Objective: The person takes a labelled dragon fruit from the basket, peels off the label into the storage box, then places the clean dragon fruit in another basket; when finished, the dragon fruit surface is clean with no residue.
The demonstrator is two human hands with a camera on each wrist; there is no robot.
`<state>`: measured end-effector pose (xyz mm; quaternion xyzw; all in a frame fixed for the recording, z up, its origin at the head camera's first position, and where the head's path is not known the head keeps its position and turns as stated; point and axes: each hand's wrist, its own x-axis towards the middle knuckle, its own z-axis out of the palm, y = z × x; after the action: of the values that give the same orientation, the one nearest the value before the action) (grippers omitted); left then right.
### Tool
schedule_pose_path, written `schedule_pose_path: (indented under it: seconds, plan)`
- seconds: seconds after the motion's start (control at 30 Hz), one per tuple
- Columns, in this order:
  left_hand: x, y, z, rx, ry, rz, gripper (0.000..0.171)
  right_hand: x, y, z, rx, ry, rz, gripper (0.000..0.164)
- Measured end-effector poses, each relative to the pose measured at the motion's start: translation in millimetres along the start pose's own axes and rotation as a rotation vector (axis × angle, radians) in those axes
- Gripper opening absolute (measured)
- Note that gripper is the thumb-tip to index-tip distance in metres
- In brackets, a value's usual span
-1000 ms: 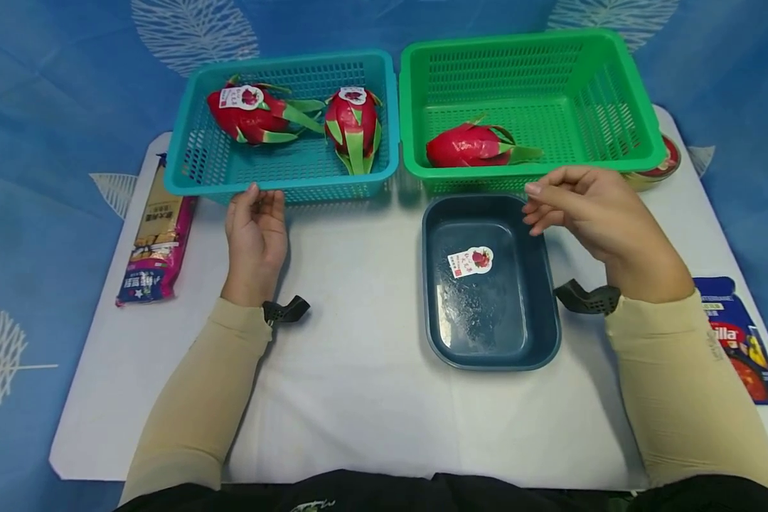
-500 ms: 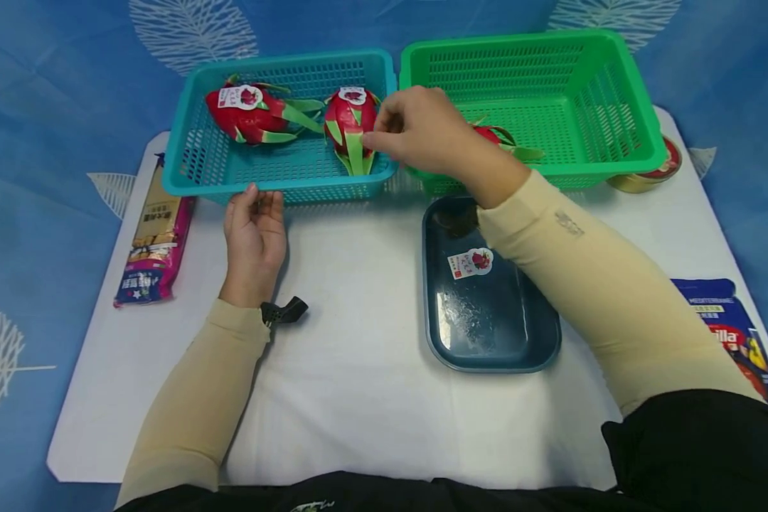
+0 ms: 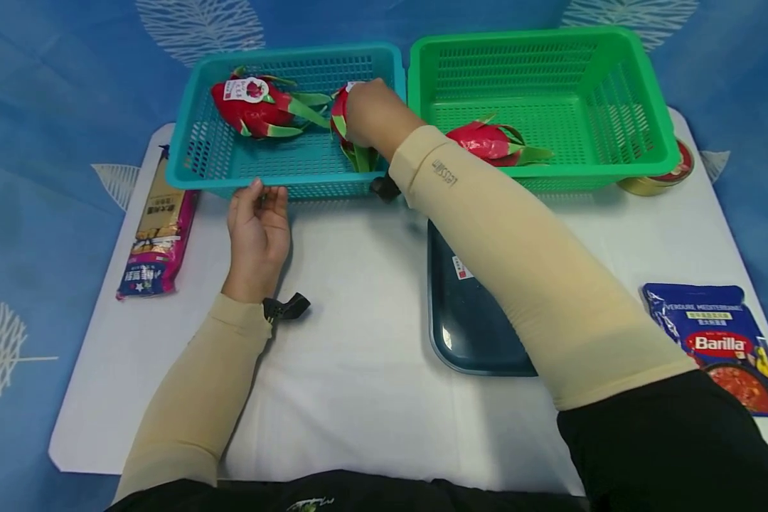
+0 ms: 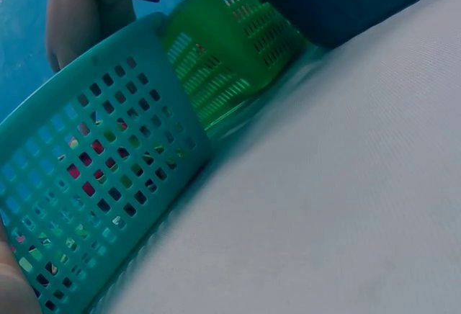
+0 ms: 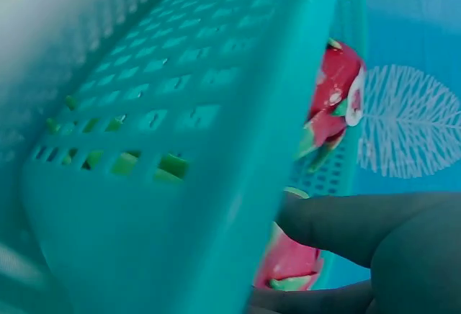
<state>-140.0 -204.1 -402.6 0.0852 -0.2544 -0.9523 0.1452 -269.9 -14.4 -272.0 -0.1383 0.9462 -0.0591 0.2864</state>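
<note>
My right hand (image 3: pixel 372 117) reaches into the teal basket (image 3: pixel 275 190) and grips the right-hand dragon fruit (image 3: pixel 340 114), hiding most of it. In the right wrist view, thumb and finger lie on either side of that red fruit (image 5: pixel 292 260). Another dragon fruit (image 3: pixel 246 114), bearing a white sticker, lies in the left part of the same basket. At the basket's front wall, my left hand (image 3: pixel 259 238) rests with relaxed fingers touching just below the rim. The left wrist view shows only a bit of this hand at the left edge, against the perforated wall (image 4: pixel 122 141).
A green basket (image 3: pixel 614 171) on the right holds one dragon fruit (image 3: pixel 486 142). In front stands a dark blue tray (image 3: pixel 473 334) with a sticker (image 3: pixel 462 269), partly under my right forearm. A pink packet (image 3: pixel 160 238), a blue Barilla pouch (image 3: pixel 717 320) and a round tin (image 3: pixel 659 178) lie around the edges.
My right hand has moved left from beside the dark blue tray, across the green basket, onto the right-hand dragon fruit in the teal basket. The left hand has stayed in place.
</note>
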Motion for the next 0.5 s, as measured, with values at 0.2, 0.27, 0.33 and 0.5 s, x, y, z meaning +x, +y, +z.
schedule_pose_path:
  seconds: [0.2,0.27,0.33,0.5]
  plan:
    - [-1.2,-0.2,0.6,0.001,-0.022,0.008,0.011,2.4,-1.7,5.1,0.076,0.036,0.025,0.049]
    - [-1.4,-0.5,0.3,0.002,-0.025,0.01,0.011,2.3,-2.0,8.1,0.064,0.068,0.02,0.051]
    - [-1.5,-1.1,0.1,0.001,-0.025,0.01,0.012,1.5,-2.3,13.3,0.058,0.133,0.012,0.051]
    - [-1.5,-1.4,0.5,-0.001,-0.02,0.01,0.012,-0.6,-4.7,28.8,0.13,0.324,-0.003,0.038]
